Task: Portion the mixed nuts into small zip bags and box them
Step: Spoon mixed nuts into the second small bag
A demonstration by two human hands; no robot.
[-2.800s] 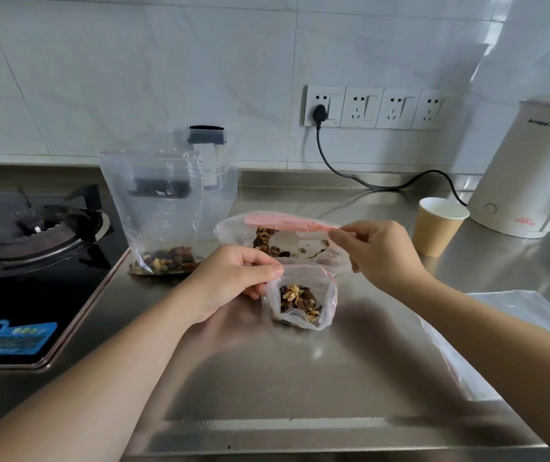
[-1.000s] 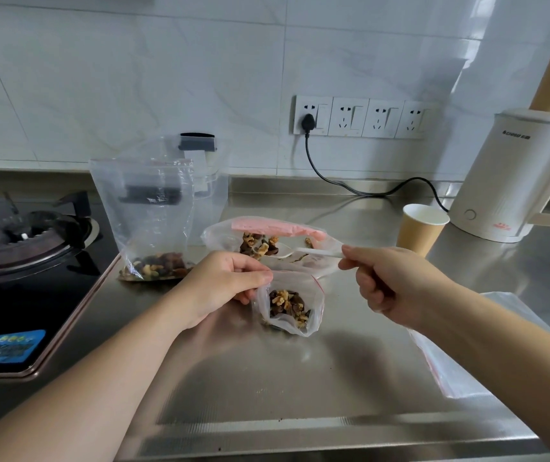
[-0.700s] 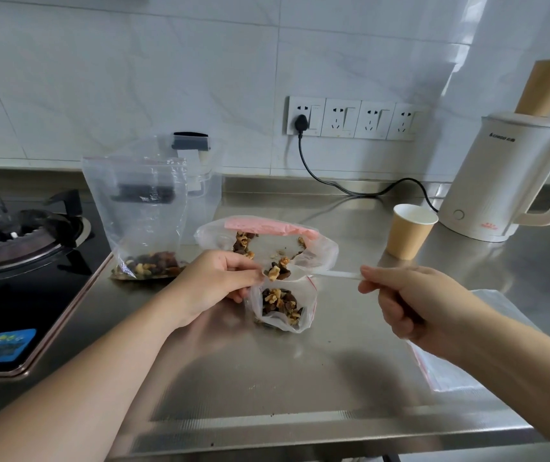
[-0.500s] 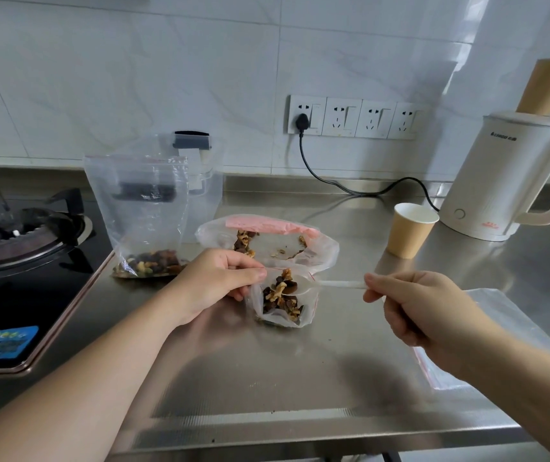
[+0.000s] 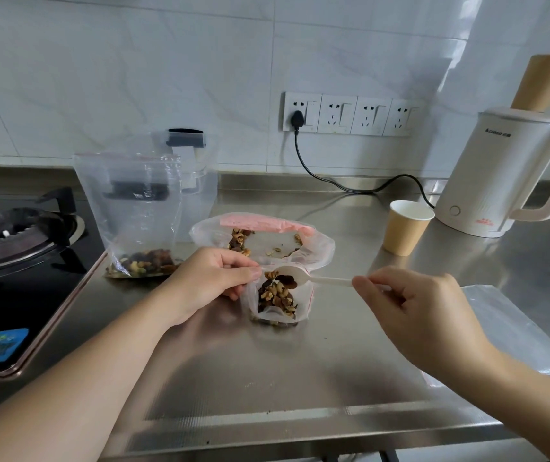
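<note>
- Now tipping over the small bag [image 5: 278,296], spoon [image 5: 303,279] bowl sitting at the bag's mouth; a second ago reaching into the big bag [image 5: 267,243] behind, then drawing back loaded with nuts.
- Carrying a few nuts [image 5: 282,280] on the spoon bowl, right at the small bag's opening, with a pile already lying in the bag bottom.
- Pinching the spoon handle's end between right hand [image 5: 410,308] thumb and forefinger, other fingers curling loosely underneath; handle pointing left, roughly level.
- Gripping the small bag's left rim with left hand [image 5: 206,283] thumb and fingers curled, holding the mouth open and the bag upright on the counter [image 5: 267,378]; staying in much the same spot as in earlier frames.
- Lying open just behind the small bag, big bag with pink strip along its far edge, showing scattered nuts inside, fewer near the front than earlier.
- Standing upright to the left, tall bag [image 5: 136,215] with nuts in its bottom, leaning before a clear box [image 5: 196,181].
- Sitting near the right rear, paper cup [image 5: 407,226] just beside the kettle [image 5: 500,175]; cord running to the wall sockets [image 5: 347,113].
- Lying flat at the right edge, spare bags [image 5: 513,331].
- Showing at far left, stove [image 5: 13,235].
</note>
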